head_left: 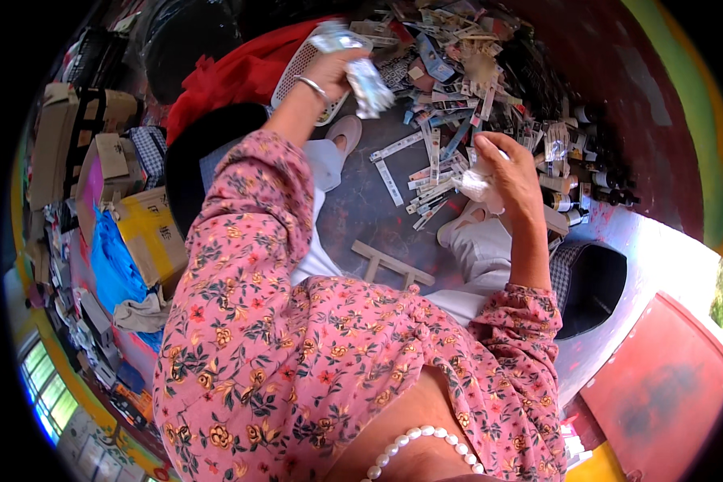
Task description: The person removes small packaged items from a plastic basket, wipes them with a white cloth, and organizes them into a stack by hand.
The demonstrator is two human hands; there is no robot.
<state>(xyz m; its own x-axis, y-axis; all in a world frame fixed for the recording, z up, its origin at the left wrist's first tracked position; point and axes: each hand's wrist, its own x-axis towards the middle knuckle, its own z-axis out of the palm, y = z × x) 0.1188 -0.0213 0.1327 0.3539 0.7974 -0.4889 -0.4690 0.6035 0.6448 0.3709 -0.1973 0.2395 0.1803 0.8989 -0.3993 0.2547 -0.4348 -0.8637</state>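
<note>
Pink floral long sleeves (297, 321), white trousers (482, 257), silver bangle (312, 87), pearl necklace (422, 450), pale slippers (347, 132).

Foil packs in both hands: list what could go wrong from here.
1. The left hand holds a loose bunch of foil packs high over the white basket; some could slip and miss it.
2. The right hand grips a crumpled pack above the strewn cartons; a dropped pack could get lost among them.

Glossy, perhaps foil packs (367, 80), matt wooden frame (392, 265)
</note>
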